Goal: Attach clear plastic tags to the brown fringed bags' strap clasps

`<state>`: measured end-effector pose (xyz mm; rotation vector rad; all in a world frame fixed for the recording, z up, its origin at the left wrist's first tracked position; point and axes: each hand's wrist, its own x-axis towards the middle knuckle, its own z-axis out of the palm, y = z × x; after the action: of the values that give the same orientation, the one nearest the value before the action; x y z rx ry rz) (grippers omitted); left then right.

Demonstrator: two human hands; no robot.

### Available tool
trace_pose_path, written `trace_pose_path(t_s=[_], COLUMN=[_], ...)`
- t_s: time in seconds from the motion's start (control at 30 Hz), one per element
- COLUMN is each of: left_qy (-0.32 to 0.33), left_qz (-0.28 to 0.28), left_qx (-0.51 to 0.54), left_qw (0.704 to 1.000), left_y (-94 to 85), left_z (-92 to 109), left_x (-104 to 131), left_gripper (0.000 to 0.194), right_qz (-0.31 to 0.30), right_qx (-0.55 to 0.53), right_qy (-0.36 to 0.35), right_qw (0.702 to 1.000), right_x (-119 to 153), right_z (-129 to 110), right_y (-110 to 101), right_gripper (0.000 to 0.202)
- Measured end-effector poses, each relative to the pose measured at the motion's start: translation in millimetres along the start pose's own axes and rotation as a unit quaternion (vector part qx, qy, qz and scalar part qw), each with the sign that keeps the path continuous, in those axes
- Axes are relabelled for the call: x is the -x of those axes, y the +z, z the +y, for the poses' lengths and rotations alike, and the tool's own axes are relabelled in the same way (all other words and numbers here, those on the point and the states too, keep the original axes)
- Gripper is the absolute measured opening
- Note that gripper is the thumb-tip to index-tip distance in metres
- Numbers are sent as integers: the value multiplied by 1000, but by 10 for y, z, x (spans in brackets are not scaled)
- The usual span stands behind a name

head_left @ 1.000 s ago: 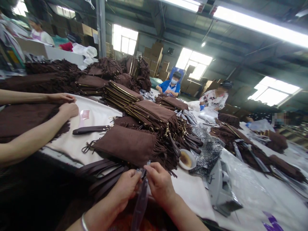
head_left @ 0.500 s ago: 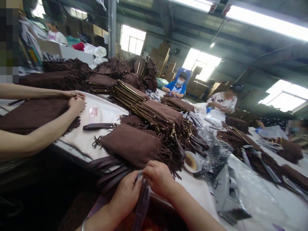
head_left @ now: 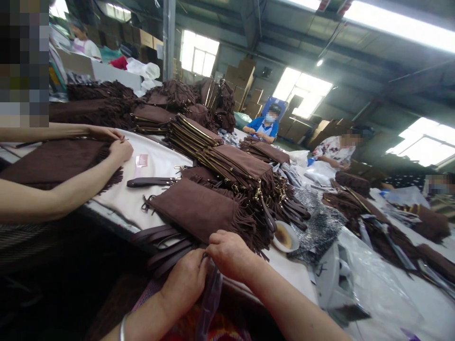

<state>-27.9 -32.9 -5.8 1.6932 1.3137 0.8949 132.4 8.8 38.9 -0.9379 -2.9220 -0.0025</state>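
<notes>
My left hand [head_left: 185, 279] and my right hand [head_left: 229, 253] meet at the table's front edge, fingers pinched close together. Between them they grip the upper end of a translucent greyish plastic strip [head_left: 212, 298], which hangs down below; the pinched end is mostly hidden by my fingers. Just beyond lies a flat brown fringed pouch [head_left: 197, 208]. Several dark brown wrist straps [head_left: 170, 258] stick out over the edge beside my left hand. Behind the pouch rises a stack of similar zipped pouches [head_left: 234, 163] with gold clasps.
At left, a co-worker's hands [head_left: 121, 144] work at the fringe of another brown pouch [head_left: 60, 163]. A pink comb [head_left: 141, 161] lies nearby. To my right are a white bowl [head_left: 285, 237] with brownish contents, a grey tape-dispenser-like object [head_left: 339, 284] and clear plastic [head_left: 380, 284]. Other people sit farther back.
My hands have drawn closer together at the top of the strip, my fingers covering more of its end. The co-worker's hands have shifted slightly on the fringe. The view has moved slightly.
</notes>
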Motion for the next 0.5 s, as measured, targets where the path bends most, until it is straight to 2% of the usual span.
trace_pose_path(t_s=[0.07,0.13,0.17,0.23,0.3,0.33,0.4,0.5], left_qy=[-27,-106,-158,-247,-286,-292,-305,-322], left_qz=[-38,-99,-134,-197,-222,-224,-226,-234], left_qx=[59,164,230,354,433,451,452,423], left_qw=[997,976,951,880,826,813,807,814], left_y=[-23,-39,-45,-59,-75,-83,-99,-102], left_z=[-1,-21,-35,-66,-89,-93,-84,-30], left_x=[-30,-57,-68,-81,-85,-84,-80,-77], left_gripper=[25,32,34,39,42,43,44,43], right_qz=[21,56,77,118,147,157,168,177], right_qx=[7,9,9,4,-5,-8,-9,2], right_qy=[2,10,12,12,13,14,13,15], right_qw=[1000,998,997,993,989,988,986,984], right_x=[43,88,107,138,162,174,198,235], right_z=[-13,-22,-24,-29,-35,-38,-46,-59], right_y=[76,160,199,261,297,305,306,291], right_gripper=[11,14,16,20,21,20,20,19])
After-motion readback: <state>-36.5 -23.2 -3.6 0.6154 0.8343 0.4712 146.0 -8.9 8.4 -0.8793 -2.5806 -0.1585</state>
